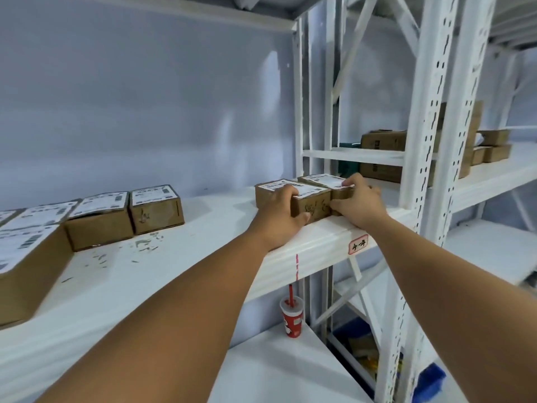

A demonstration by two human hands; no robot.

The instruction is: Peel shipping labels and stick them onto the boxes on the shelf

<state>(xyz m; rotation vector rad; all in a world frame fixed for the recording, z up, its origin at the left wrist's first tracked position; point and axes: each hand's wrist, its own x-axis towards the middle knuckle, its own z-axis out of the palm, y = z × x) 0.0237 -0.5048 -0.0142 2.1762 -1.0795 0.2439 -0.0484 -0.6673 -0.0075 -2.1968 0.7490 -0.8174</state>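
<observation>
Five cardboard boxes can be counted on the white shelf [174,271], each with a white printed label on top; the print is too small to read. Far left: large box [32,274], cut off by the frame edge, its label [20,245] partly out of view. More labelled tops lie behind it, blurred, and their number cannot be told. Next: second box [98,228] and third box [157,210], touching side by side, the third with a dark scrawl on its front. Dark scribbles [145,245] mark the shelf surface in front of them. Centre, well apart from that group and near the shelf's front edge: left paired box [270,196] and right paired box [341,193], touching each other. The left hand [283,216] grips the left paired box, fingers curled over its labelled top, thumb on the front face, hiding part of a pen marking there. The right hand [359,199] grips the right paired box, fingertips on the near edge of its label, thumb pressed to the front, covering most of that face. Both forearms cross the shelf's front edge. On that edge: a pink-bordered sticker [358,243] with handwriting that cannot be read. Below the shelf: a red cup [292,319] with a red straw. Right: white perforated uprights [436,112] screen a neighbouring bay holding brown cartons [383,140], partly hidden behind the steel. Bottom right: a blue bin [430,379], cut off, with contents that cannot be made out.
</observation>
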